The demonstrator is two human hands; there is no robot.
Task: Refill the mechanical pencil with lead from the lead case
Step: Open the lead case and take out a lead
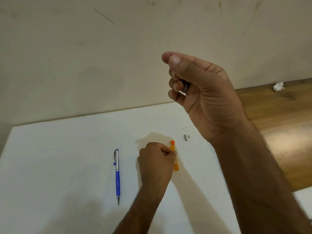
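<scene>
My right hand (207,97) is raised high above the table. Its fingers are curled around a dark slim object with a metal end (184,87), apparently the mechanical pencil seen end-on and mostly hidden in the fist. My left hand (156,162) rests low on the white table, fingertips pinched against the upper part of the orange lead case (175,163), which lies flat. The case's orange cap (172,142) sits detached just beyond it. A small silver cap (185,137) and a tiny grey piece (189,136) lie to the right of the case.
A blue and silver pencil-like pen (117,176) lies left of my left hand, tip pointing towards me. The white table (59,157) ends at a beige wall behind. A wooden surface (278,115) with a crumpled white tissue (278,86) lies to the right.
</scene>
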